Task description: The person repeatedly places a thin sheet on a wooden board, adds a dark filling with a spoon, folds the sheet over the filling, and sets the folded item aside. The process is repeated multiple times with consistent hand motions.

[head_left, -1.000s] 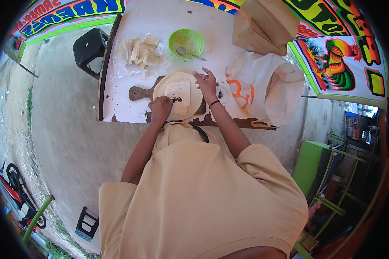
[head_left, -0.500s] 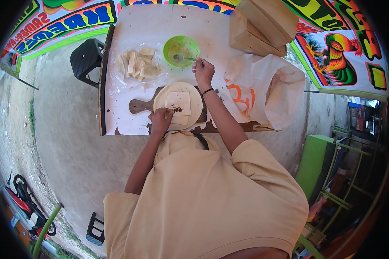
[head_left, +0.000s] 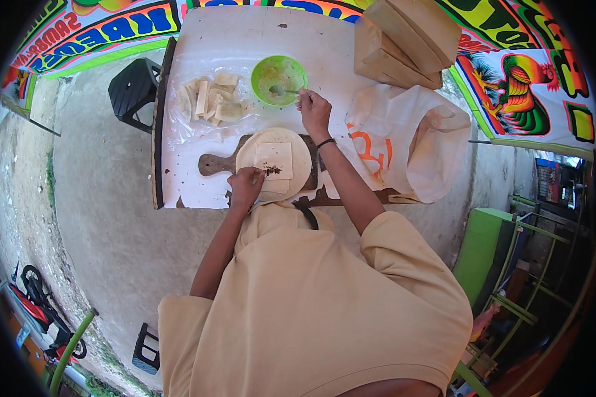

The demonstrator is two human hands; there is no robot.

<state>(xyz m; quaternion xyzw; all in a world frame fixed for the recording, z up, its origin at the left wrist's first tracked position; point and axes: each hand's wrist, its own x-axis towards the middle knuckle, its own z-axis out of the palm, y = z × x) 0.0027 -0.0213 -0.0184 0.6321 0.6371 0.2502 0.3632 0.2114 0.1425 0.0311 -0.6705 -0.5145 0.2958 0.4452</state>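
Observation:
My right hand [head_left: 315, 114] grips the handle of a metal spoon [head_left: 286, 90], whose head dips into a green bowl [head_left: 302, 71] with a pale wet mixture inside. Closer to me, a square pale pastry wrapper [head_left: 276, 151] lies on a round cream plate [head_left: 302, 153]. A strip of dark brown crumbly filling [head_left: 272, 170] crosses it. Pinched at the wrapper's left edge, beside the filling, is my left hand [head_left: 246, 186]; its fingertips partly cover that edge. Under the plate sits a wooden paddle-shaped board [head_left: 213, 164], its handle pointing left.
Stacked wrappers [head_left: 227, 110] rest on clear plastic left of the bowl. A white plastic bag [head_left: 404, 139] lies at right, with brown cardboard boxes [head_left: 404, 49] behind it. The white table [head_left: 212, 33] has a chipped front edge. A black stool [head_left: 134, 92] stands on the left.
Both hands stay almost where they were, the left pinching at the wrapper and the right holding the spoon in the bowl. The whole view has shifted very slightly.

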